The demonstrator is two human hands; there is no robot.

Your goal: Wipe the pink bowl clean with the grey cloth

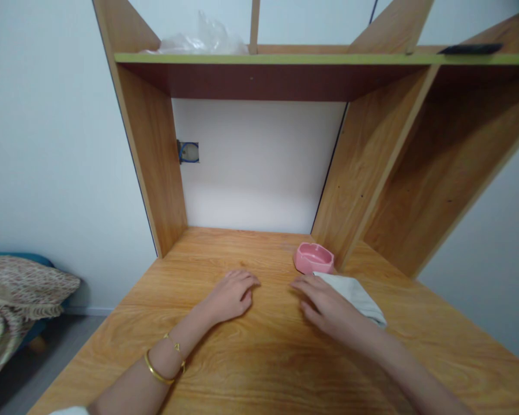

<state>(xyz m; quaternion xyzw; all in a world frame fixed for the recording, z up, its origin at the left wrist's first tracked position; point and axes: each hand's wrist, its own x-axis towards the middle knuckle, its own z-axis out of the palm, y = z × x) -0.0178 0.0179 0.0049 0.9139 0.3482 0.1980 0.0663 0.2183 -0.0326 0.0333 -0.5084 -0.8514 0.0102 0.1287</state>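
My left hand [233, 294] rests palm down on the wooden desk [242, 369], its fingers loosely curved with nothing in them. To the right, my right hand [322, 302] is held over the desk with its fingers apart, also holding nothing. A folded pale grey-white cloth [354, 294] lies just beyond and beside my right hand, which hides part of it; I cannot tell whether they touch. Behind the cloth, near the upright panel, sits a pink angular dish [315, 258] that looks like an ashtray. Two gold bracelets circle my left wrist.
A wooden shelf [259, 59] spans above the desk, with clear plastic wrap [203, 40] and a dark flat object [471, 49] on it. An open wall socket box [189, 152] shows at the back left. At far left, a patterned blanket [21, 294] covers blue furniture.
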